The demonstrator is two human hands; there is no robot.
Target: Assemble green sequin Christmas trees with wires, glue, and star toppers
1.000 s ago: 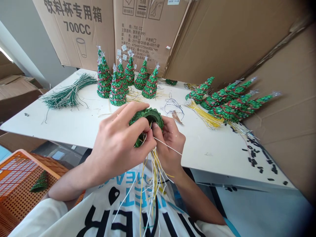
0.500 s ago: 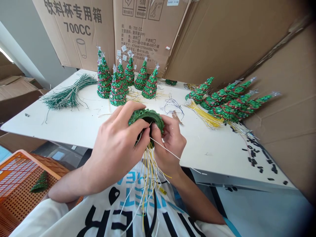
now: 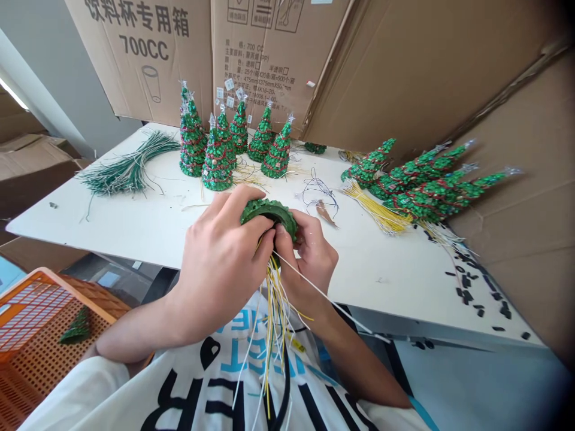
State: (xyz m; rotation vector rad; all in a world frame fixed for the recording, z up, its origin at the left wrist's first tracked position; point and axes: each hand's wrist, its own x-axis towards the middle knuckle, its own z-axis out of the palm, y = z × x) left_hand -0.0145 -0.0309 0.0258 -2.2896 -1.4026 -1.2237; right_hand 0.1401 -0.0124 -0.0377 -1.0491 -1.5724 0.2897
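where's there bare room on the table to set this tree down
Free tabletop lies between the right hand and the black bits, and left of the left hand, below the green wire bundle. Crowded: the standing trees and the lying trees.

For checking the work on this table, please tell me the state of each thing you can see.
Left hand: gripping the held craft tree
Right hand: gripping the same tree
Held craft tree: hollow base upward, wires coming out
Yellow and white wires: hanging loose
Standing craft trees: upright
Lying craft trees: on their sides
Green wire bundle: lying loose
Orange crate: holding a green tree piece
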